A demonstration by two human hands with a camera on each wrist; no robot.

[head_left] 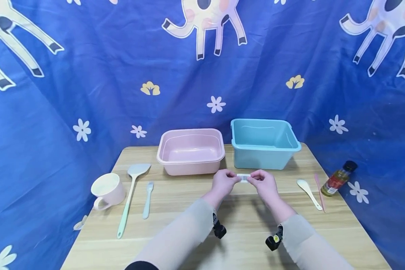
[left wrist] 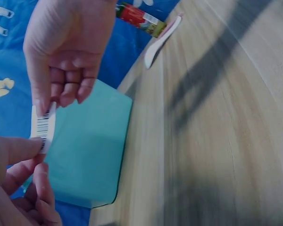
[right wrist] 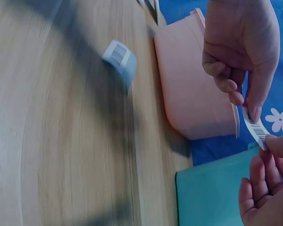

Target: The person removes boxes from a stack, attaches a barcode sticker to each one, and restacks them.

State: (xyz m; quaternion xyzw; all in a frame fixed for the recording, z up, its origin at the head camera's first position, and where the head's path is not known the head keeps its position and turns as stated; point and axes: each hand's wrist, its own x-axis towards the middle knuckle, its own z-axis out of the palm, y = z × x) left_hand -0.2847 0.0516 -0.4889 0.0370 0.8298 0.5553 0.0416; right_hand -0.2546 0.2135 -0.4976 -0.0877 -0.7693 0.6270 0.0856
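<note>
A small white barcode label (head_left: 243, 177) is held level between both hands, just in front of the blue-green basin (head_left: 263, 157). My left hand (head_left: 222, 183) pinches its left end between thumb and fingers. The right hand (head_left: 264, 183) pinches the right end the same way. In the left wrist view the label (left wrist: 43, 127) has its black bars showing, with thumbs over both ends. It bows slightly in the right wrist view, where a small pale curled piece (right wrist: 120, 61) with a printed patch also appears over the wooden table.
A pink basin (head_left: 190, 167) stands left of the blue-green one. Farther left are a mug (head_left: 109, 189), a spatula (head_left: 131, 195) and a fork (head_left: 148, 200). On the right lie a white spoon (head_left: 308, 193), a thin pink utensil (head_left: 320, 193) and a black-capped bottle (head_left: 337, 182).
</note>
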